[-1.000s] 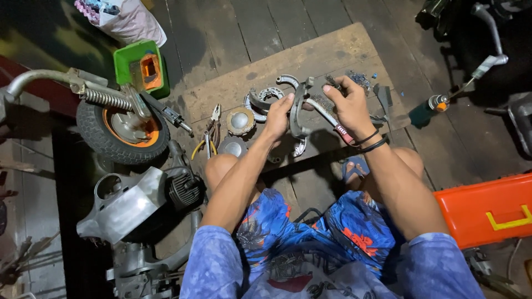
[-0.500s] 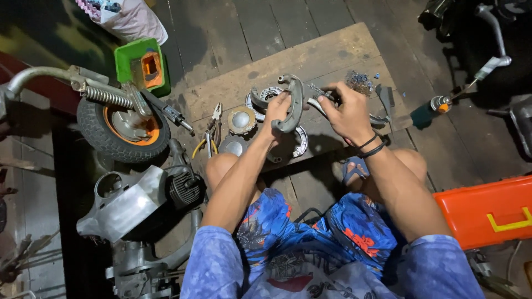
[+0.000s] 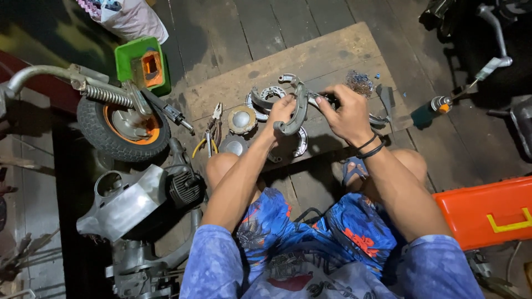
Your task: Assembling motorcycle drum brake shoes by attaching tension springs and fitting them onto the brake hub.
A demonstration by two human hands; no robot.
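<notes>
A curved metal brake shoe (image 3: 299,108) was held firmly between the left hand (image 3: 280,112) and right hand (image 3: 348,113), above the wooden board (image 3: 327,52) beside pliers (image 3: 210,130).

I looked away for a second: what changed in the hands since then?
The curved metal part turned more upright in the left hand; the right hand shifted its grip closer, pressing a dark tool against it. Both hands kept hold; pliers and wheel stayed put.

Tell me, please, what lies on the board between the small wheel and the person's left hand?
In the head view: yellow-handled pliers and two round metal caps, between wheel and left hand.
</notes>
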